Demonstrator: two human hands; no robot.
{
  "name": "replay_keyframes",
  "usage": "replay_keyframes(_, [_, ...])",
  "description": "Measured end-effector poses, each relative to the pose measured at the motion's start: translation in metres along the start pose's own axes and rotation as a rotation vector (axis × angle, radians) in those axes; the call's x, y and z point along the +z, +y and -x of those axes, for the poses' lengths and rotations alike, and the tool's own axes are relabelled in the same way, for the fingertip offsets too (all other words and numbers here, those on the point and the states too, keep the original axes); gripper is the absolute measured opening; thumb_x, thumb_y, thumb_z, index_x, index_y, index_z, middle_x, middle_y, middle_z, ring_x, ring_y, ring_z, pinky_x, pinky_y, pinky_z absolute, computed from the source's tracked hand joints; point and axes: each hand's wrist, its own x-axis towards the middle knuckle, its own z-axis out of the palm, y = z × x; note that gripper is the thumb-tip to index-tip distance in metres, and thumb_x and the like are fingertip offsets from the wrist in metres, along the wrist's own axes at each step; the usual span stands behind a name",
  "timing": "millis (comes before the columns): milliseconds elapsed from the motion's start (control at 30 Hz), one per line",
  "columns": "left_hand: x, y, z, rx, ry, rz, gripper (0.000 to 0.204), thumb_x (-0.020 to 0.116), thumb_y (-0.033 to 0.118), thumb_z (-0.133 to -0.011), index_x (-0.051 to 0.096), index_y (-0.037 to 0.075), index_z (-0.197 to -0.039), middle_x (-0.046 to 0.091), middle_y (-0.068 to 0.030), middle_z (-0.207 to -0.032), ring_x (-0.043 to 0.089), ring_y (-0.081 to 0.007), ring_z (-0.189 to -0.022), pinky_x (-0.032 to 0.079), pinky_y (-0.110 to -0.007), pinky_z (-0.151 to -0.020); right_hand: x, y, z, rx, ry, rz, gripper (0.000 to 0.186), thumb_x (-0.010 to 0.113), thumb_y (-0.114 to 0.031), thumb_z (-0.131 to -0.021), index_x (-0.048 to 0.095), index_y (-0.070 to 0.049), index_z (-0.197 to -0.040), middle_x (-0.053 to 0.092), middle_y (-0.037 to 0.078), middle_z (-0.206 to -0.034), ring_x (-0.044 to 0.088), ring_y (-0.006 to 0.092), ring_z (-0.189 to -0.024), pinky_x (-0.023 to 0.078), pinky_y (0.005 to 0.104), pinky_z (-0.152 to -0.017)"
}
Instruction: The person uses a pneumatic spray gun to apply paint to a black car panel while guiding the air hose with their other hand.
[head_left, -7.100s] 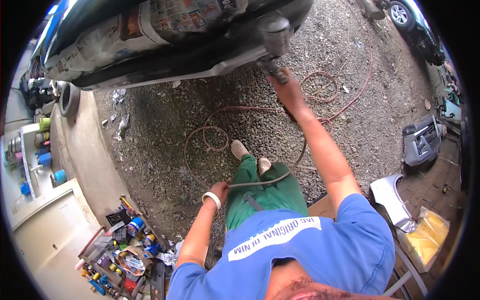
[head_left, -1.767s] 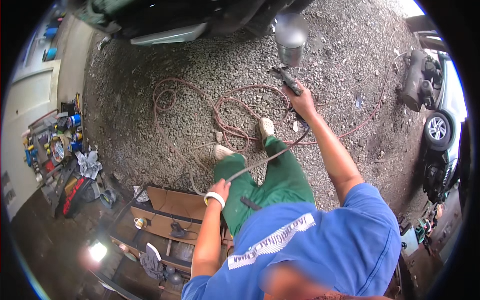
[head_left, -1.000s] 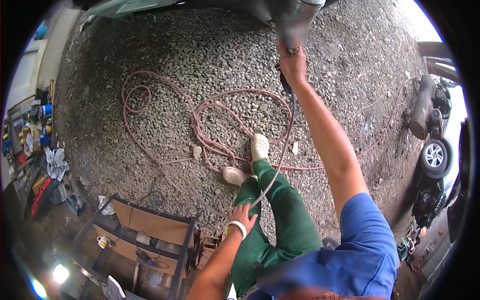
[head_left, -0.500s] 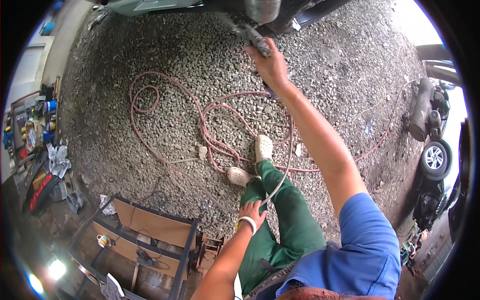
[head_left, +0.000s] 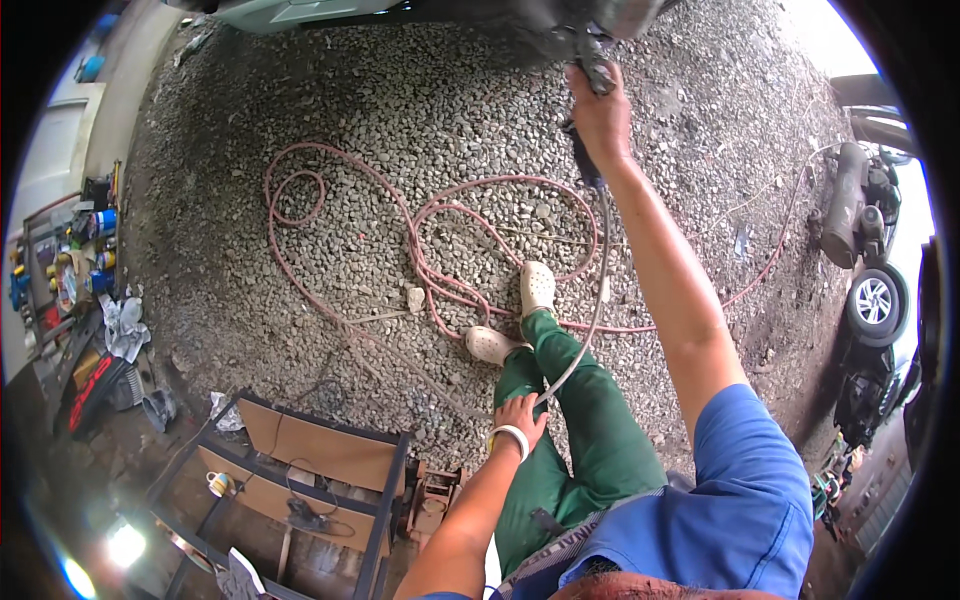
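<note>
My right hand (head_left: 601, 122) is stretched far forward, closed around a spray gun (head_left: 597, 75). Its dark handle points down below my fingers, and a blurred silvery cup shows at its far end. From the handle a grey air hose (head_left: 604, 260) hangs in a curve back to my thighs. There my left hand (head_left: 520, 418), with a white band at the wrist, rests over the green trousers and holds the hose loosely; its palm side is hidden. Just beyond the gun lies a dark, blurred vehicle part (head_left: 500, 25) at the top edge.
A pinkish hose (head_left: 345, 155) lies in loops on the gravel (head_left: 400, 240) around my feet. At lower left stands a dark metal frame with brown panels (head_left: 320, 445). Tools and cans (head_left: 100, 225) crowd the left wall. A compressor tank (head_left: 848, 200) and wheel (head_left: 874, 306) are at right.
My right hand has moved right and farther forward with the spray gun, and the grey hose has swung along. My left hand stays on the hose at my thigh; the whole view has shifted slightly.
</note>
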Motion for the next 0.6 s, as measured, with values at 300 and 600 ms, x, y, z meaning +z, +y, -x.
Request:
replay_keyframes(300, [-0.008, 0.005, 0.000, 0.012, 0.038, -0.005, 0.053, 0.065, 0.042, -0.094, 0.052, 0.013, -0.137, 0.061, -0.0146, -0.123, 0.056, -0.0348, -0.119, 0.043, -0.049, -0.106, 0.030, -0.072, 0.040, -0.011, -0.333, -0.141, 0.056, 0.074, -0.049, -0.093, 0.058, -0.009, -0.130, 0.073, 0.021, -0.092, 0.071, 0.0343, -0.077, 0.052, 0.0431, -0.069])
replay_keyframes(600, [-0.012, 0.016, -0.002, 0.010, -0.001, 0.002, 0.053, 0.064, 0.043, -0.094, 0.053, 0.013, -0.136, 0.062, -0.0151, -0.125, 0.055, -0.0358, -0.122, 0.043, -0.050, -0.106, -0.048, -0.008, -0.007, -0.038, 0.006, -0.097, 0.043, 0.077, -0.043, -0.092, 0.063, -0.009, -0.115, 0.072, 0.009, -0.080, 0.064, 0.0151, -0.063, 0.048, 0.0352, -0.057])
